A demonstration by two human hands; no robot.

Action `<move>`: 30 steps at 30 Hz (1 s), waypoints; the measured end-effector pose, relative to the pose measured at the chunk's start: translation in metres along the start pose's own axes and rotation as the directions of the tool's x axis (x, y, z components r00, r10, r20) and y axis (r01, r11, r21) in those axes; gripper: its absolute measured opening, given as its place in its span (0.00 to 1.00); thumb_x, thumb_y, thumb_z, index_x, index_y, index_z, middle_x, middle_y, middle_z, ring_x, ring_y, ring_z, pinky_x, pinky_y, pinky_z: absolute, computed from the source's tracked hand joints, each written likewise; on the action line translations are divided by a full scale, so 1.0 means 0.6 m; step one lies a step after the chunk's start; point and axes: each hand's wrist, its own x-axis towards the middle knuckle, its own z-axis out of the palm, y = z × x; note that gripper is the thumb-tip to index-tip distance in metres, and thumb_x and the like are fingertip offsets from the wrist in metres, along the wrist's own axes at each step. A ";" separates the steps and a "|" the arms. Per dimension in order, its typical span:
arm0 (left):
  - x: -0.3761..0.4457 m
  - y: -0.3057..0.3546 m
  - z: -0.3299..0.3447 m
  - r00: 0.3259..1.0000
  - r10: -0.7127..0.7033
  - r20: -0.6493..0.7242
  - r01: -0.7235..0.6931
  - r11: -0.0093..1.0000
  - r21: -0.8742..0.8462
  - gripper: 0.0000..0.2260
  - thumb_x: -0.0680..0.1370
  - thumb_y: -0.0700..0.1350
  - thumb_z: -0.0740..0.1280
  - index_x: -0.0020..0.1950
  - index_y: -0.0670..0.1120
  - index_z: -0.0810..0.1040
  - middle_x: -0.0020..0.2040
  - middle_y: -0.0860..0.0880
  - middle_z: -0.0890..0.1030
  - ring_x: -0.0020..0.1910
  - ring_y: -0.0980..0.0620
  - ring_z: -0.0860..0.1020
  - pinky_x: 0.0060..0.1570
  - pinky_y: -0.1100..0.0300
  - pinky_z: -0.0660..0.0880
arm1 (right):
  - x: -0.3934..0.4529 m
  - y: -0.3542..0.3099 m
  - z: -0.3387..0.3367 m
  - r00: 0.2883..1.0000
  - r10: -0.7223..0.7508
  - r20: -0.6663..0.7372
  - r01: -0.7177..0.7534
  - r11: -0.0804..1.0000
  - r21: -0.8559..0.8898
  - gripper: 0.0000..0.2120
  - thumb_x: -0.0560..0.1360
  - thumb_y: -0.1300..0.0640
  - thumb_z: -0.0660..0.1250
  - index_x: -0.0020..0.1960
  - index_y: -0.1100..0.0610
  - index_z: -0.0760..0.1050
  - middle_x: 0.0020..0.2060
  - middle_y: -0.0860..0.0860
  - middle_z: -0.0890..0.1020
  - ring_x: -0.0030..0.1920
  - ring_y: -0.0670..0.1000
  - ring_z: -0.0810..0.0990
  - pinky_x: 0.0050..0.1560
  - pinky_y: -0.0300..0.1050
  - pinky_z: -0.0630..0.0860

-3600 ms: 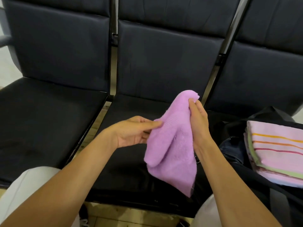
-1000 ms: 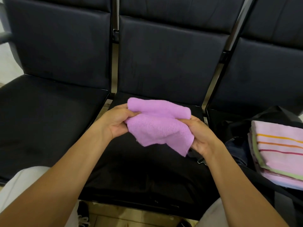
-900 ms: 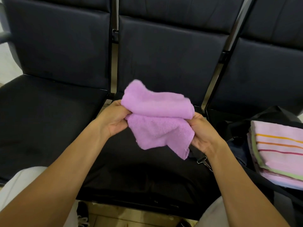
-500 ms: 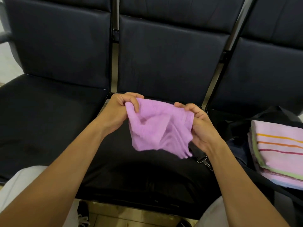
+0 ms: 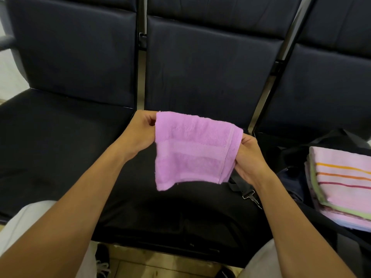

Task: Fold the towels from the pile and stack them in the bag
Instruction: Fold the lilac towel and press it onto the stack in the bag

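A small purple towel [image 5: 192, 151] hangs folded and stretched flat in the air above the middle seat. My left hand [image 5: 140, 131] pinches its top left corner. My right hand [image 5: 249, 157] grips its right edge, fingers hidden behind the cloth. At the right, a black bag [image 5: 291, 157] sits on the right-hand seat, and a stack of folded pink towels with orange and red stripes [image 5: 341, 185] lies in it.
Three dark padded seats stand in a row: the left seat [image 5: 50, 141], the middle seat [image 5: 170, 213] under the towel, and the one bearing the bag. A bag strap with a metal clip [image 5: 249, 194] lies on the middle seat. My knees and shoe show at the bottom.
The bunched, hanging towel has been taken by both hands, shaken out and pulled flat between them into a neat hanging rectangle.
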 end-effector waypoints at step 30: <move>0.009 0.010 -0.024 0.989 -0.137 0.063 0.144 0.983 -0.115 0.21 0.69 0.38 0.75 0.61 0.48 0.79 0.55 0.52 0.83 0.56 0.56 0.81 0.53 0.63 0.78 | -0.004 -0.016 -0.009 0.983 0.013 0.184 -0.073 0.942 0.328 0.12 0.74 0.61 0.66 0.51 0.52 0.86 0.51 0.54 0.85 0.53 0.52 0.84 0.49 0.45 0.82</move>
